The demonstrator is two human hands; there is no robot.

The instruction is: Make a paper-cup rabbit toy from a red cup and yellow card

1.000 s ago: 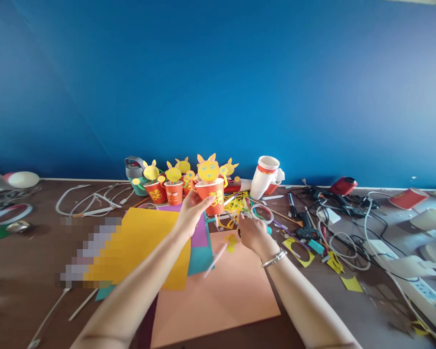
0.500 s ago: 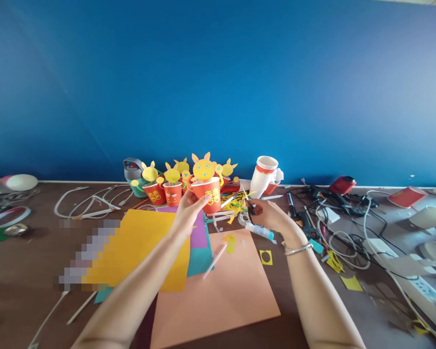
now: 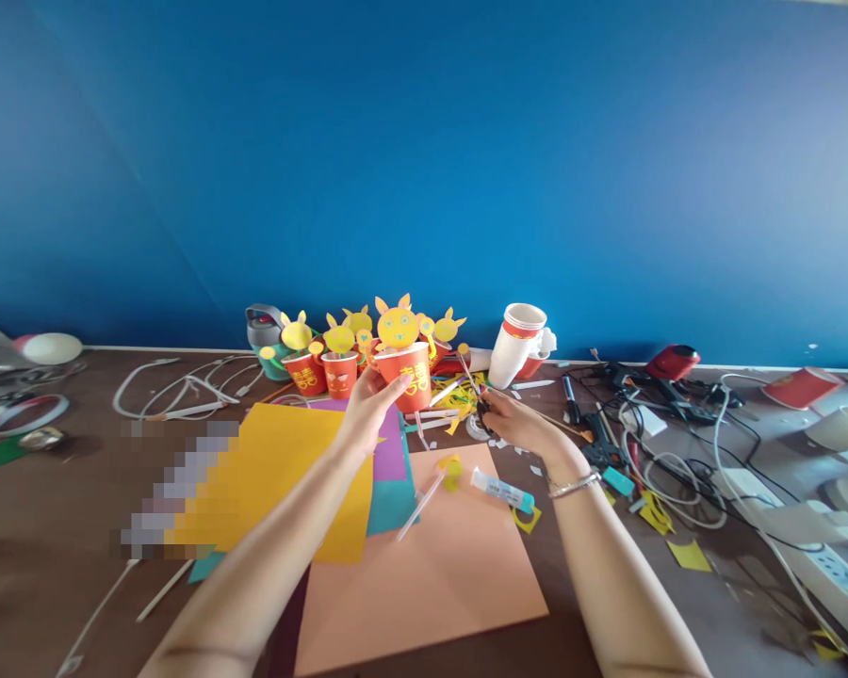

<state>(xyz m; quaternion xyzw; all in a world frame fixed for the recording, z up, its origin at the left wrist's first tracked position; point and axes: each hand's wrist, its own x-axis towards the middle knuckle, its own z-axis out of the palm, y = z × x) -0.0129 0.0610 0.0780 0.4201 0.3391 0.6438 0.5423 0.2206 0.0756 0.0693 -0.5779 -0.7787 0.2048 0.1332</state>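
Glossy red paper cup [image 3: 404, 379] w/ gold print & yellow card rabbit head [image 3: 398, 326] clamped in L hand [image 3: 371, 410], raised above card sheets. R hand [image 3: 524, 424] closed round small scissors [image 3: 479, 400], blades up, just beside cup. Below: matte peach card [image 3: 424, 574], yellow card [image 3: 275, 480], purple card [image 3: 388, 447], blue-capped glue tube [image 3: 501, 491] lying on peach. Brown worktop [image 3: 42, 499] strewn w/ white cables [image 3: 184, 391]; blue painted wall [image 3: 424, 169] behind.

Our left hand [image 3: 371, 410] raised, fingers [image 3: 398, 381] curled forward; right hand [image 3: 519, 424] pinched closed, seemingly gripping; both forearms [image 3: 275, 556] angled inward.
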